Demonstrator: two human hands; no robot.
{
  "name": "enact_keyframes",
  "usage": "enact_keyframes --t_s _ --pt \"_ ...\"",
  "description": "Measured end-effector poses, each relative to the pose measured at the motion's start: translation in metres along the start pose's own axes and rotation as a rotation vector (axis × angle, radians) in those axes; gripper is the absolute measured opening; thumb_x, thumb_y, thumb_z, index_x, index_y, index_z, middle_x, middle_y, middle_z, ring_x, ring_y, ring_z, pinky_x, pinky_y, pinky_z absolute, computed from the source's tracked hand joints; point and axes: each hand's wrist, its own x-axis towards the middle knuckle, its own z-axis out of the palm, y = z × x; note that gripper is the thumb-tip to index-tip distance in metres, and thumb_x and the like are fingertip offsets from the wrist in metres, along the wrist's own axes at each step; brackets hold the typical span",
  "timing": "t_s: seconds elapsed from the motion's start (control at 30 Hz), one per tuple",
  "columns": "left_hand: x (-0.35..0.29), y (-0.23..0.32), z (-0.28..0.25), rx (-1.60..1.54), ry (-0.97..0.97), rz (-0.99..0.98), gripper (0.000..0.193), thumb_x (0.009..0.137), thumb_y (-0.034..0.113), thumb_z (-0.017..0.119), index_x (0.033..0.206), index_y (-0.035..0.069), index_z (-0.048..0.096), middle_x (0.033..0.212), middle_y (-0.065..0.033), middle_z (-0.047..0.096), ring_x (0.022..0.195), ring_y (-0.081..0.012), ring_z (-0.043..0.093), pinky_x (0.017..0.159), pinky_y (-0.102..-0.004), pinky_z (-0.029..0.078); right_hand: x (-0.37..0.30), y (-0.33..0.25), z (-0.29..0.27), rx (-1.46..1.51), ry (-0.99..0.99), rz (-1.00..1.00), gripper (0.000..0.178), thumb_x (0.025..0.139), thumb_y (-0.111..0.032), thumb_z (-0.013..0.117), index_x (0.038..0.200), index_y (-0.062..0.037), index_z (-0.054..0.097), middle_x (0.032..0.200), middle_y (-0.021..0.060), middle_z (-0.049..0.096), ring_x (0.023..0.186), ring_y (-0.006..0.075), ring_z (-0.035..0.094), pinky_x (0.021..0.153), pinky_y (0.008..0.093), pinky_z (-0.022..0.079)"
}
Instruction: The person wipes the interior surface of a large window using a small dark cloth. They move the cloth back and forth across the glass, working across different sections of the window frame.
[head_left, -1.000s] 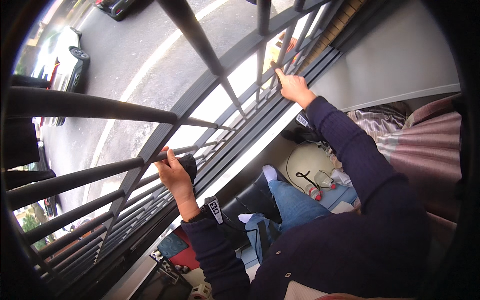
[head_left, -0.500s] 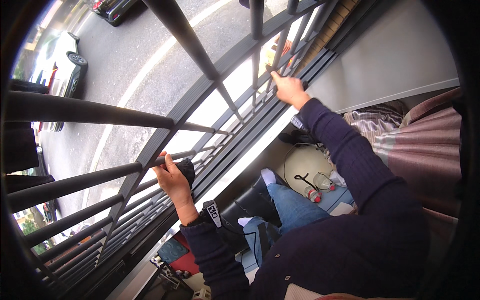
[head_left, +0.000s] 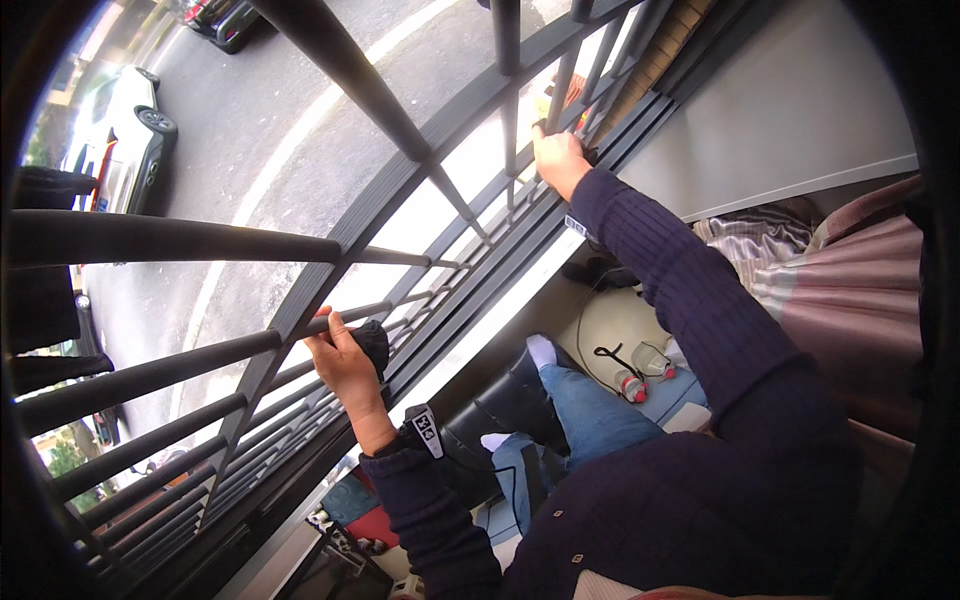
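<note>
My left hand (head_left: 345, 365) is closed round a dark bar of the window grille (head_left: 390, 180), thumb and fingers at the bar. Against its palm side sits a crumpled black thing (head_left: 373, 345), perhaps cloth. Farther off at the upper right, my right hand (head_left: 560, 158) reaches to the grille's far bars with its fingers curled. A dark patch shows at its fingertips and another under the palm; what it holds is mostly hidden. A small device (head_left: 424, 430) with a black cable is strapped to my left wrist.
Below the grille runs the dark window track (head_left: 510, 240). Outside lie a road (head_left: 240, 120) and a white car (head_left: 125, 150). Inside are a black padded seat (head_left: 490, 400), clear bottles with red caps (head_left: 630, 385), and a pink striped curtain (head_left: 840, 290). My legs in jeans (head_left: 595, 410) are below.
My right hand has shifted slightly left and up along the grille, and its extended index finger has curled in. My left hand keeps its place on the bar.
</note>
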Motion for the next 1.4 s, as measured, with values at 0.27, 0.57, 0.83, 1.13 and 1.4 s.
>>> enact_keyframes --t_s 0.27,0.57,0.83,1.13,1.4 --pt "0.0 -0.005 0.004 0.043 0.041 -0.026 0.021 0.103 0.016 0.052 0.118 0.001 0.053 0.105 -0.0092 0.065 0.086 -0.0149 0.061 0.076 -0.028 0.05 -0.056 -0.008 -0.031 0.225 -0.265 -0.007 0.063 0.078 -0.011 0.057 0.137 0.0031 0.04 0.087 0.0212 0.07 0.084 0.036 0.069 0.076 0.0456 0.053" --pt "-0.001 -0.004 0.006 0.044 0.093 0.059 0.014 0.103 0.016 0.051 0.112 0.006 0.055 0.086 -0.002 0.058 0.071 -0.0089 0.052 0.067 -0.0238 0.045 -0.05 -0.012 -0.055 0.463 -0.216 0.169 0.064 0.078 -0.016 0.059 0.139 -0.0123 0.038 0.099 0.0258 0.068 0.098 0.0437 0.065 0.084 0.0529 0.049" --pt "-0.002 0.001 0.001 0.083 0.023 -0.051 0.02 0.103 0.017 0.051 0.117 0.003 0.052 0.097 -0.0088 0.063 0.083 -0.0152 0.06 0.074 -0.0286 0.049 -0.072 -0.021 -0.034 1.696 -0.548 0.293 0.08 0.077 -0.015 0.063 0.15 -0.0075 0.031 0.111 0.0152 0.061 0.094 0.0191 0.06 0.079 0.029 0.051" --pt "-0.001 -0.002 0.002 0.006 0.021 0.004 0.018 0.103 0.015 0.051 0.117 0.003 0.052 0.093 -0.0066 0.061 0.077 -0.0115 0.056 0.071 -0.0264 0.047 -0.083 -0.075 -0.012 1.751 -0.243 0.34 0.093 0.075 -0.017 0.066 0.155 -0.0064 0.019 0.107 0.0167 0.06 0.094 0.0228 0.059 0.079 0.0304 0.05" --pt "0.0 -0.004 0.001 0.035 0.009 -0.014 0.017 0.103 0.016 0.052 0.115 0.004 0.052 0.097 -0.0079 0.062 0.083 -0.0131 0.058 0.076 -0.0272 0.048 -0.095 -0.101 -0.018 1.387 -0.184 0.486 0.091 0.078 -0.026 0.065 0.153 -0.0151 0.015 0.108 0.0278 0.065 0.104 0.0405 0.063 0.093 0.0425 0.048"
